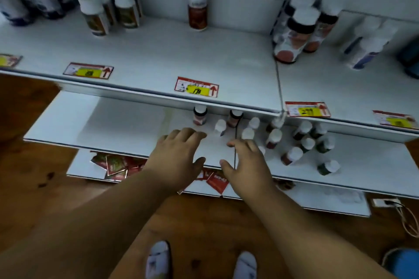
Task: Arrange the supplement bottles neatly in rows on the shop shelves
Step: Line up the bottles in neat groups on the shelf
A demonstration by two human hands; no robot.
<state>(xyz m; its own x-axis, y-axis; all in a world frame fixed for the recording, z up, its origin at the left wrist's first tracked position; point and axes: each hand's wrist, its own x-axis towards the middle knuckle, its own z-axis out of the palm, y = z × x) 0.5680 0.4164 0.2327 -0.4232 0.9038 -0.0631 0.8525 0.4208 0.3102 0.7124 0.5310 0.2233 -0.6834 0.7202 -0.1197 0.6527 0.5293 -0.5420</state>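
Bottles (274,137) just beyond outstretched fingers (243,145)

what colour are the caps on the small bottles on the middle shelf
White, on the small bottles, seen in the head view.

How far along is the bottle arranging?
Early. Done: the upper-shelf bottles stand grouped at the back. In hand: nothing; left hand and right hand hover open over the middle shelf. Left: the small white-capped bottles there stand scattered, not in rows.

bottles (292,142) on middle shelf (127,120)
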